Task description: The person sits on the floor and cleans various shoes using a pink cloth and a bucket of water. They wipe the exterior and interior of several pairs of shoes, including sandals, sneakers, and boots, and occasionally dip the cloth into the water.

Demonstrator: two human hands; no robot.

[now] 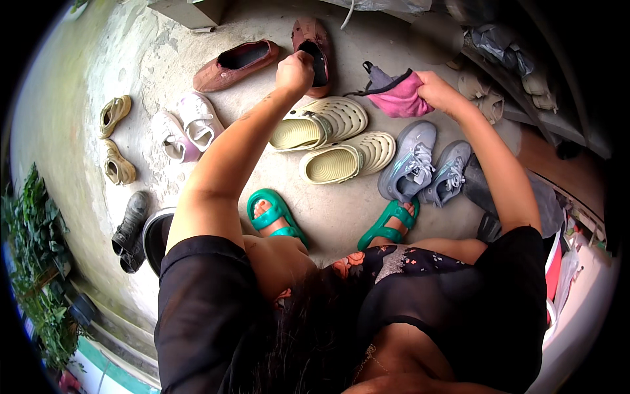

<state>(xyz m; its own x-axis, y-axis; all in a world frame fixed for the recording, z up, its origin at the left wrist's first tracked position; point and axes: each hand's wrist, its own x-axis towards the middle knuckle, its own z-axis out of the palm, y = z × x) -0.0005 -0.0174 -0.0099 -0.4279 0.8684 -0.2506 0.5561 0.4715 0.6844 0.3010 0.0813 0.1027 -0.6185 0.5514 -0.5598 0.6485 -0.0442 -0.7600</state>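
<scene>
While I watch from afar | left hand (pixel 295 71) grip closed on brown shoe (pixel 314 52), long axis pointing away, just beyond cream clogs (pixel 331 138) | right hand (pixel 438 92) grip clutches pink cloth (pixel 399 97), right of shoe, near.

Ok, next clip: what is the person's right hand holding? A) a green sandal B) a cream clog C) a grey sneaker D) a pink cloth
D: the right hand grips a bunched pink cloth above the floor, while the grey sneakers lie untouched below it.
</scene>
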